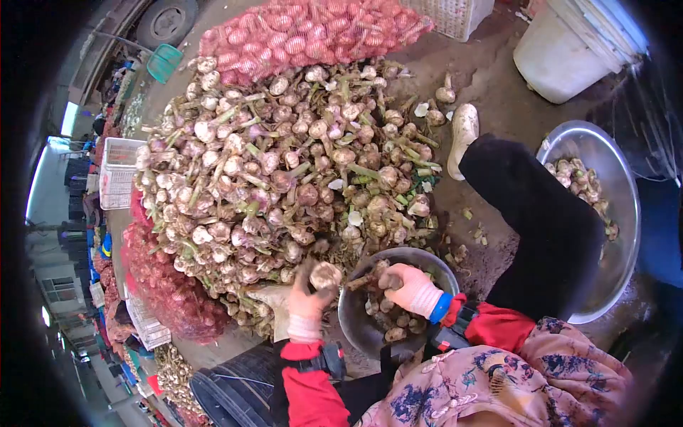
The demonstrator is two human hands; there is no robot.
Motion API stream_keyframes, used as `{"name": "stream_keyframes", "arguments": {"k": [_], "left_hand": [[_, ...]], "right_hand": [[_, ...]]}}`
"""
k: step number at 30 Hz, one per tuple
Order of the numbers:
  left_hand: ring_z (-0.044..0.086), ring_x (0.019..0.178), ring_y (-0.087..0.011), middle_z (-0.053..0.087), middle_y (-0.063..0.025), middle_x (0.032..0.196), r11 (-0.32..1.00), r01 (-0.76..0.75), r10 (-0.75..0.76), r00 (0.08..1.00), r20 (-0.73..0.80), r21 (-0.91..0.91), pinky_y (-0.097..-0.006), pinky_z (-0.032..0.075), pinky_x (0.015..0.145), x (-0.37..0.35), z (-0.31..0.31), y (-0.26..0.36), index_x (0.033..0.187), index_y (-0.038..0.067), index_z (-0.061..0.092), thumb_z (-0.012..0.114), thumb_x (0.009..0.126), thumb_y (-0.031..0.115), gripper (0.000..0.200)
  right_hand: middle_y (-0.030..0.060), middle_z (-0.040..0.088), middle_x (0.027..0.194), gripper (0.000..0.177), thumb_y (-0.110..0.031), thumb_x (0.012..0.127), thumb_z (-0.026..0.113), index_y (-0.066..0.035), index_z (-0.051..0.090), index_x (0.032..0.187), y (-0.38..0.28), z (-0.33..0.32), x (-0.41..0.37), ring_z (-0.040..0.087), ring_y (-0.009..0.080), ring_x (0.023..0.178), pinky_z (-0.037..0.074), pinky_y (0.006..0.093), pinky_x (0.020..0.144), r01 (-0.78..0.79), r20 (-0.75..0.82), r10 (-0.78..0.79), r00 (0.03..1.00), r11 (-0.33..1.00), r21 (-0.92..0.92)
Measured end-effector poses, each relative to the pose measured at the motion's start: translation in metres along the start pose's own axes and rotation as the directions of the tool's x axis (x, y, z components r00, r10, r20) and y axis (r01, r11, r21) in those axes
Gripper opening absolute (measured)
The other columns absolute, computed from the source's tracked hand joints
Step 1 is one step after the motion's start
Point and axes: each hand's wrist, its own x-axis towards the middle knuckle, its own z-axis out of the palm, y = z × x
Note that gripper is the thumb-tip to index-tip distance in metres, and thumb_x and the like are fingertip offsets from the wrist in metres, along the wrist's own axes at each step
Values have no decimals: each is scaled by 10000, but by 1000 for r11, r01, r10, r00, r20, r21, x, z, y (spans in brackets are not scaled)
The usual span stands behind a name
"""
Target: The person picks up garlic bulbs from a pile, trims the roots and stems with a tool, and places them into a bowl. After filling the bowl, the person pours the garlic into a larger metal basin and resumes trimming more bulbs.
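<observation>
My left hand (308, 297), in a dirty pale glove, is closed around a garlic bulb (326, 275) beside the metal bowl's left rim. Over the metal bowl (445, 269) is my right hand (414, 290), also gloved, with a blue band at the wrist. Its fingers are closed at the end of a garlic stalk (361, 280) that points left toward the other hand. Loose garlic bulbs (395, 333) lie inside this bowl. A large heap of garlic (277, 171) with stems spreads out just in front of both hands.
Red mesh sacks of garlic (306, 35) lie behind the heap and at its left (167, 285). A large metal basin (626, 263) with bulbs stands right of my leg (533, 213). A white bucket (562, 57) is at upper right, a white crate (117, 171) at left.
</observation>
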Motion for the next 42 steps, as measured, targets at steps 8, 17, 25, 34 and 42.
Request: {"name": "stream_keyframes", "arguments": {"k": [8, 17, 25, 34, 42], "left_hand": [[621, 904, -207, 603, -127, 1030, 956, -293, 292, 956, 38, 25, -319, 522, 761, -101, 47, 10, 1151, -13, 452, 890, 610, 246, 743], [600, 921, -177, 585, -104, 1042, 969, -225, 217, 972, 89, 105, -303, 520, 773, -115, 56, -6, 1217, 9, 432, 858, 646, 252, 753], [613, 884, -192, 572, -78, 1007, 949, -111, 133, 990, 56, -297, -309, 548, 728, -132, 79, -5, 1200, 42, 431, 628, 818, 25, 429], [559, 902, -179, 514, -86, 1077, 806, -545, 512, 838, -191, -232, -314, 509, 729, -169, 85, 43, 1243, 75, 405, 653, 591, -90, 717], [598, 720, -149, 601, -85, 946, 820, -245, 113, 955, -275, -517, -230, 475, 681, -133, 53, 47, 1197, 35, 468, 684, 816, 166, 457]], "right_hand": [[122, 568, 939, 285, -138, 673, 644, -78, 604, 948, -38, -13, -41, 589, 335, 910, 488, 416, 769, 477, 379, -323, 867, 756, -448], [142, 579, 935, 229, -104, 681, 598, -94, 605, 910, -35, -20, -51, 602, 346, 891, 496, 440, 736, 535, 497, -278, 822, 674, -509], [149, 577, 925, 262, -91, 645, 637, -82, 600, 903, -5, -15, -38, 594, 358, 889, 495, 444, 741, 568, 422, -392, 817, 668, -480], [152, 654, 970, 377, -62, 668, 662, -27, 608, 1039, 55, -46, -7, 629, 297, 923, 502, 377, 787, -49, 94, 70, 993, 977, -209], [126, 602, 908, 216, -101, 720, 643, -77, 635, 934, -9, -20, -36, 603, 331, 854, 497, 384, 755, 469, 30, -472, 881, 866, -172]]}}
